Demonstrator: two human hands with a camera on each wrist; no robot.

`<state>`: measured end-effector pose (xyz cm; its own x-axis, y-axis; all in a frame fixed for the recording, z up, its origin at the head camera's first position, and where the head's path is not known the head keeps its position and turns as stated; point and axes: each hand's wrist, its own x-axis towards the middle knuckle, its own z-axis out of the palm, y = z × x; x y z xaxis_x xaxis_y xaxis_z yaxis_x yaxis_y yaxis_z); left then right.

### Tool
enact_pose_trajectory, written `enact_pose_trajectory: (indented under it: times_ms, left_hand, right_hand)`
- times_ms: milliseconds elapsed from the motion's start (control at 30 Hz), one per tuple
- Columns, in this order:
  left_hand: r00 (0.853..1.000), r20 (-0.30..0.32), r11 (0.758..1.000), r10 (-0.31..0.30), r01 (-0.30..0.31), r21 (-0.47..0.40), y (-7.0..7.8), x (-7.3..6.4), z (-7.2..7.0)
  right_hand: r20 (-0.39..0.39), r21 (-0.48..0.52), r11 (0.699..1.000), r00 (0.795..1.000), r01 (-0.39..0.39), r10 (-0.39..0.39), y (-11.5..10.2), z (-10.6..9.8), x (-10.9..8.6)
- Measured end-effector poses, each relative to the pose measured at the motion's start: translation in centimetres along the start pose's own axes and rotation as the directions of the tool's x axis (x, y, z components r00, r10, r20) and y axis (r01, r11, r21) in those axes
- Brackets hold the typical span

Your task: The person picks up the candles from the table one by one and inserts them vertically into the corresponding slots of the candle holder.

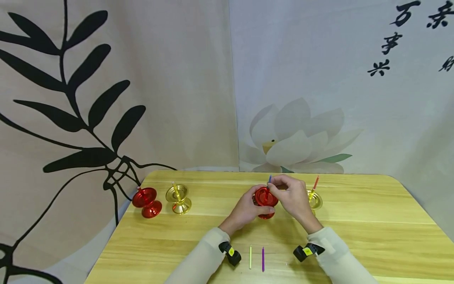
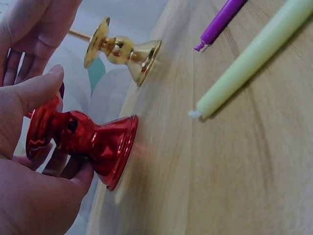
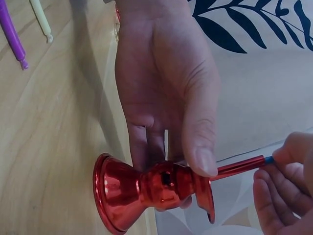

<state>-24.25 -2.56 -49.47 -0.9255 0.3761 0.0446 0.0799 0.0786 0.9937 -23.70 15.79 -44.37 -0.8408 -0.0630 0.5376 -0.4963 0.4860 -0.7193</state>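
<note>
A shiny red candle holder (image 1: 267,196) stands on the table in front of me, its foot (image 2: 113,152) showing in the left wrist view. My left hand (image 1: 245,206) grips it around the stem, with the thumb near the dish. From the dish rises a thin red tube (image 3: 239,167), seen in the right wrist view. A blue candle (image 1: 270,178) is at the tube's top end, pinched between the thumb and fingers of my right hand (image 1: 293,197). Most of the candle is hidden by the tube and fingers.
A second red holder (image 1: 151,209) and a gold holder (image 1: 181,206) with a yellow candle (image 1: 175,191) stand at left. Behind my right hand is another gold holder (image 1: 316,201) with a red candle (image 1: 316,182). A pale green candle (image 1: 250,257) and purple candle (image 1: 263,259) lie in front.
</note>
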Motion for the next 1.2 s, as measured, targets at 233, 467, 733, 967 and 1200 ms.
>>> enact_pose_trajectory:
  times_ms: [233, 467, 733, 967, 1200]
  left_hand:
    - [1.0, -0.003, 1.0, -0.003, 0.003, 0.001, -0.07, 0.03, 0.02]
    - [1.0, -0.004, 1.0, -0.003, 0.003, -0.001, -0.06, 0.09, 0.02]
    - [1.0, -0.001, 1.0, -0.004, 0.004, -0.002, 0.09, 0.06, 0.0]
    - [1.0, -0.005, 1.0, -0.005, 0.005, 0.007, 0.09, 0.05, -0.01]
    - [1.0, -0.001, 1.0, 0.0, 0.0, 0.003, 0.04, 0.04, 0.07]
  right_hand:
    - [0.002, -0.003, 1.0, 1.0, 0.001, -0.001, 0.07, -0.01, -0.04]
    - [0.005, -0.003, 1.0, 1.0, 0.01, -0.01, 0.19, 0.07, -0.04]
    - [0.016, -0.005, 1.0, 1.0, 0.024, -0.024, 0.38, 0.18, -0.09]
    - [0.018, -0.01, 0.999, 0.999, 0.033, -0.033, 0.41, 0.2, -0.08]
    - [0.014, 0.009, 1.0, 1.0, 0.024, -0.024, 0.47, 0.06, -0.39]
